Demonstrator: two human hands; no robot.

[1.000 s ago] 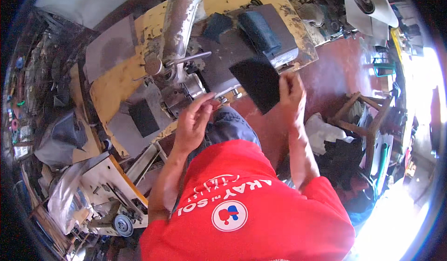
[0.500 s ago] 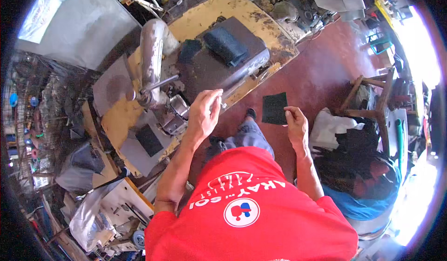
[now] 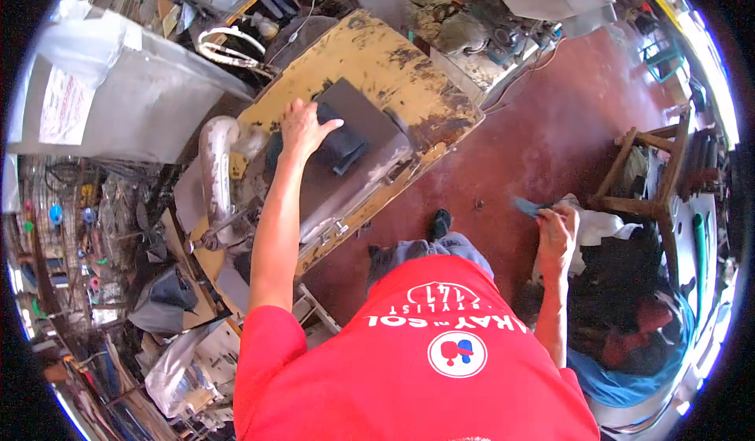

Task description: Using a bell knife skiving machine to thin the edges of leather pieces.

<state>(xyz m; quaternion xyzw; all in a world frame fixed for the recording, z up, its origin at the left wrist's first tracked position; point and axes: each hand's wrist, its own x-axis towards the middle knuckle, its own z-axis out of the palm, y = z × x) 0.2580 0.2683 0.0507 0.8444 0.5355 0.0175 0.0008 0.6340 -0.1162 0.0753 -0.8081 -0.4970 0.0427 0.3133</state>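
Observation:
My left hand (image 3: 303, 129) reaches over the machine's grey flat top, thumb spread from the fingers. It is at the left end of a dark folded bundle of cloth (image 3: 346, 146) lying there; its fingertips are partly hidden. Off to the right, my right hand (image 3: 557, 233) pinches a small dark piece of cloth (image 3: 528, 205), seen nearly edge-on and blurred. Left of the bundle rises the machine's worn grey curved arm (image 3: 216, 162), standing on a yellow wooden table (image 3: 377, 44).
A wooden stool (image 3: 641, 166) stands at the right, by a heap of dark cloth (image 3: 629, 292) with blue fabric around it. Clutter and a wire rack (image 3: 102, 213) fill the left side. Red floor (image 3: 487, 166) lies between table and stool.
My left hand has moved up and away, from the table's near edge to the bundle. My right hand has swung right with its cloth piece, which has turned from flat to nearly edge-on.

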